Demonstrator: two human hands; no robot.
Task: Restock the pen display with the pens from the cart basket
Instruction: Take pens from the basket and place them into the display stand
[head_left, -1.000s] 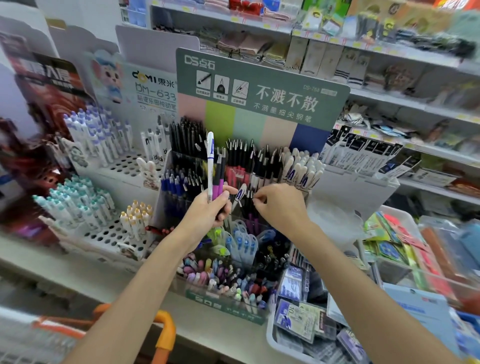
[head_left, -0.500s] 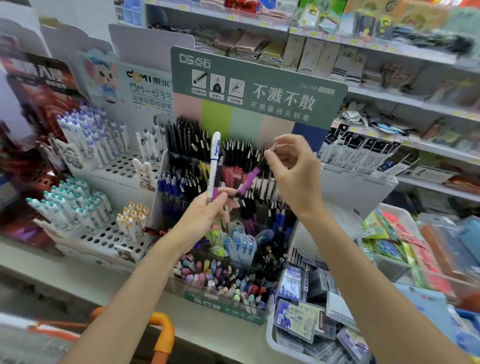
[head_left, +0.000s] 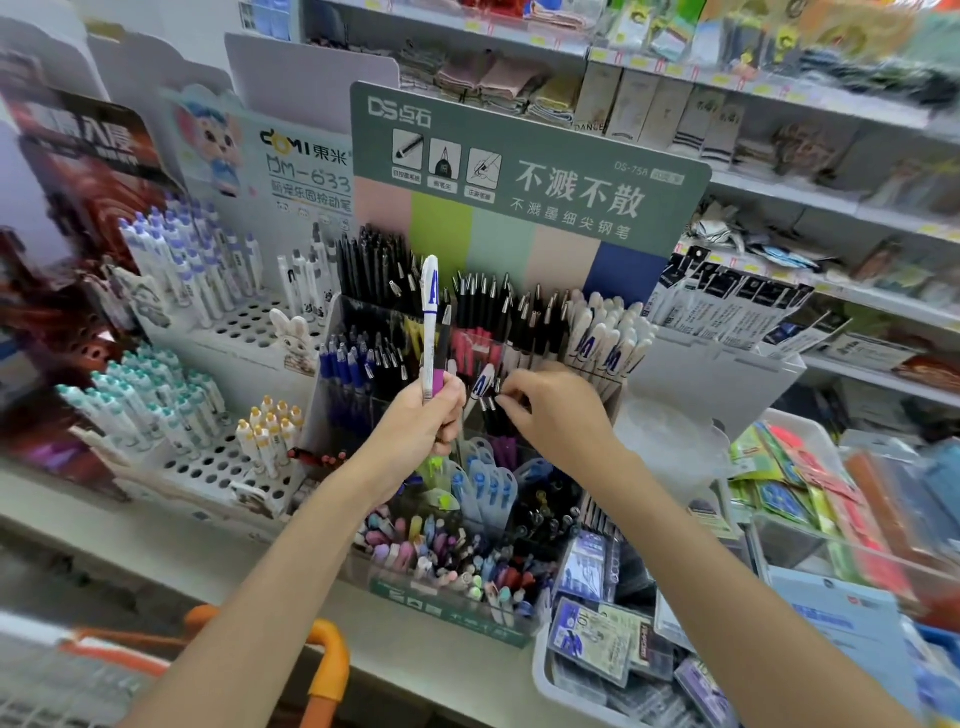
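- A store shelf (head_left: 156, 551) carries the tiered pen display (head_left: 530, 171), which stands at the shelf's front edge, just right of its middle, with most slots already crowded.
- An orange cart handle (head_left: 332, 670) shows below the shelf's front edge, at the lower left. The basket itself is too blurred to read.
- The left hand (head_left: 415, 436) hovers in front of the display's middle tier, its grip clamped around the lower barrels of two pens.
- The right hand (head_left: 558, 415) reaches in beside it, fingertips pinched together on the top of a dark pen (head_left: 491, 410) standing in the middle tier.
- The white pen (head_left: 429, 322) stands nearly upright in the left fist, long axis vertical and blue-lettered cap end up.
- The purple-banded pen (head_left: 441, 364) lies parallel against it, clip end up.
- These pens look light, stiff and smooth-sided, and are likely to slide in a loose fist. The sensible hold is a pinch on the upper barrel, leaving the lower end free to drop straight down into a slot.
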